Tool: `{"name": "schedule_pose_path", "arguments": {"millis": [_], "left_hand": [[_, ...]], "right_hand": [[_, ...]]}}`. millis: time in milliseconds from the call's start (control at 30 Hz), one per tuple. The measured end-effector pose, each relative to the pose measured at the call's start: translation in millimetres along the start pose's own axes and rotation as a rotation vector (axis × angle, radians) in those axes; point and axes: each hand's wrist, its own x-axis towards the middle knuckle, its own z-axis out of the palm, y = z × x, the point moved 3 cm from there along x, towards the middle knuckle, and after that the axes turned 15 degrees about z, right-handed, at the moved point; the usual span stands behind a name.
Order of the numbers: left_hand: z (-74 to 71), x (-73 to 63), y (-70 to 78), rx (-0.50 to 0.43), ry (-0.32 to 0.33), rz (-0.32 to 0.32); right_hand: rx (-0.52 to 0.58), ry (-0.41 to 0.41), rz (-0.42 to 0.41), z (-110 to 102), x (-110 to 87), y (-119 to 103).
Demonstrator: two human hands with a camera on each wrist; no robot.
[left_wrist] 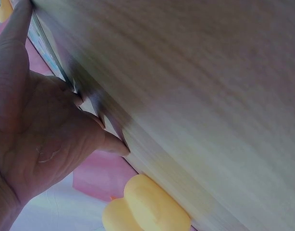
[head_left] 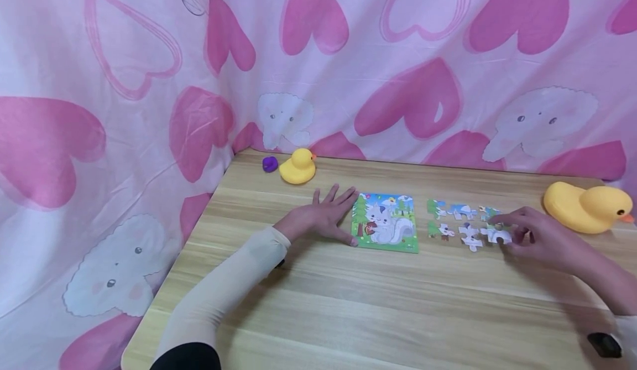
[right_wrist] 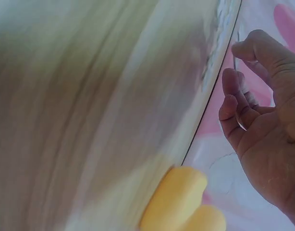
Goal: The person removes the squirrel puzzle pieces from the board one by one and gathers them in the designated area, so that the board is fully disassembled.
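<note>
A square jigsaw puzzle board point(head_left: 385, 226) with a grey-white squirrel picture lies flat on the table. My left hand point(head_left: 328, 215) is spread along its left side, thumb and fingertips right at the edge. In the left wrist view the left hand point(left_wrist: 46, 125) shows its palm, fingers stretched. Right of the board lie several loose puzzle pieces point(head_left: 470, 237) in two rows. My right hand point(head_left: 544, 240) pinches a puzzle piece point(head_left: 499, 236) at the right end of the rows. In the right wrist view, a thin edge stands between the right hand's point(right_wrist: 267, 110) thumb and index finger, the other fingers curled.
A large yellow rubber duck point(head_left: 584, 207) sits right of the right hand. Behind the left hand stand a smaller yellow duck point(head_left: 298, 168) and a small purple duck point(head_left: 270, 164). The wooden table point(head_left: 373, 314) ends against a pink heart-patterned curtain point(head_left: 318, 82) at the back and left.
</note>
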Motion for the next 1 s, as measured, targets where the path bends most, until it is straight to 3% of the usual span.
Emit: {"name": "schedule_pose_path", "arguments": {"millis": [333,567,800,1000], "left_hand": [[0.4,2.3,1.2,0.003,-0.002,0.004],[0.8,-1.2,-1.1,0.019,-0.001,-0.002],[2.9,-2.5,-3.0,0.028,-0.007,0.006],[2.0,1.1,-1.1,0.021,0.008,0.011]], "right_hand": [[-0.011,-0.042,0.022,3,-9.7,15],[0.004,-0.072,0.018,10,-4.0,13],[-0.026,-0.092,0.033,13,-0.3,2],[-0.116,-0.092,0.077,8,7.4,-24]]}}
